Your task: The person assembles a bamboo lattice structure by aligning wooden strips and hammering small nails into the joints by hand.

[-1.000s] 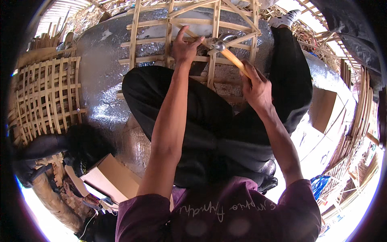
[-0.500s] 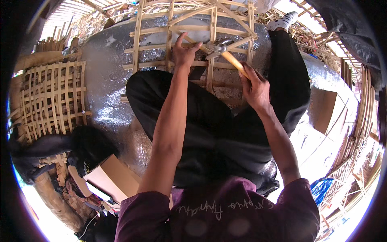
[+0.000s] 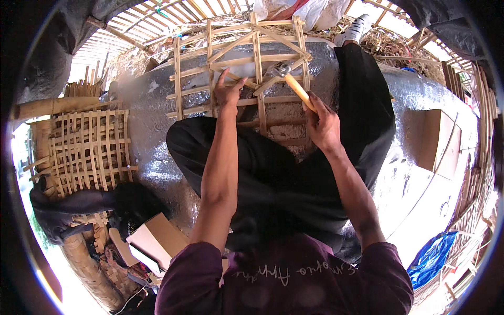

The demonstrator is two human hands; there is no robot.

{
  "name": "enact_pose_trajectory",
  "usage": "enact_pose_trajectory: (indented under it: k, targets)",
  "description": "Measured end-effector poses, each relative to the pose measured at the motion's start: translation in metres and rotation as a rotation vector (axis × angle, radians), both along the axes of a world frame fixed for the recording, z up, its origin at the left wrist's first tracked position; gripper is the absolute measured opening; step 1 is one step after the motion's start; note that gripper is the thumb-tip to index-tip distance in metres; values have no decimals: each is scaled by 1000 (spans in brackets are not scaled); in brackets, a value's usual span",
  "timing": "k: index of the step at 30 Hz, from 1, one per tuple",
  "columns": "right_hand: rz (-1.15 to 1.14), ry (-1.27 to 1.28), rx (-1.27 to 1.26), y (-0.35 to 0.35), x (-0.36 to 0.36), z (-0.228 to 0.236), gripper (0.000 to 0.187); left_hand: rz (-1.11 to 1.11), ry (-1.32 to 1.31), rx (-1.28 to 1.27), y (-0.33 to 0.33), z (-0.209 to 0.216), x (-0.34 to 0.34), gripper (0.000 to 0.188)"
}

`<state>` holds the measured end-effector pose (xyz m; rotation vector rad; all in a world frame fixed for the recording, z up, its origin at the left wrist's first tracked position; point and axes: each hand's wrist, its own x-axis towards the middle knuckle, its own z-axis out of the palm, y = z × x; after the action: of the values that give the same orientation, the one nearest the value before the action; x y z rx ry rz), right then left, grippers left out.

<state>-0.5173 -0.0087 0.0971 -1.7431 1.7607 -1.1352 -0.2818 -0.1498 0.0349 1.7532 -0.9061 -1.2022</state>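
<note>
My right hand [image 3: 323, 126] is closed round the yellow handle of a hammer [image 3: 298, 90]. The hammer's metal head lies over the lattice of pale bamboo slats [image 3: 258, 58], near where short diagonal slats meet an upright one. My left hand [image 3: 229, 94] rests at the lattice, left of the hammer head, with index finger and thumb spread apart. A short diagonal slat [image 3: 253, 85] passes just beyond the thumb tip. The left hand's other fingers are partly hidden. The near edge of the lattice lies by my bent legs in black trousers [image 3: 283, 184].
Silvery foil sheeting [image 3: 149, 128] covers the ground. A woven bamboo panel [image 3: 92, 149] lies at the left. Open cardboard boxes stand at the lower left [image 3: 160, 239] and right [image 3: 441, 139]. Blue plastic [image 3: 433, 257] lies lower right, and dry straw [image 3: 388, 47] lies beyond my foot.
The view has shifted, so the lattice appears lower and further left. The hammer head remains close to the slat joint. Both hands keep much the same poses.
</note>
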Motion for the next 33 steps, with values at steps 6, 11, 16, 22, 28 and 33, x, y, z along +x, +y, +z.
enact_pose_trajectory:
  k: [6,11,16,22,28,33]
  targets:
    - [33,68,-5,-2,6,-4,36,19,33,-66,0,-10,4,66]
    - [1,233,59,-29,5,2,36,63,51,-146,-7,-27,15,65]
    - [89,482,220,-79,8,0,33,53,156,-112,-3,-18,11,64]
    - [103,558,357,-92,12,-20,32,24,43,-193,-1,-13,4,65]
    - [169,559,368,-106,9,-19,35,11,58,-149,-4,-18,11,63]
    - [168,563,303,-107,-5,-33,38,29,-14,-62,-3,-6,-1,65]
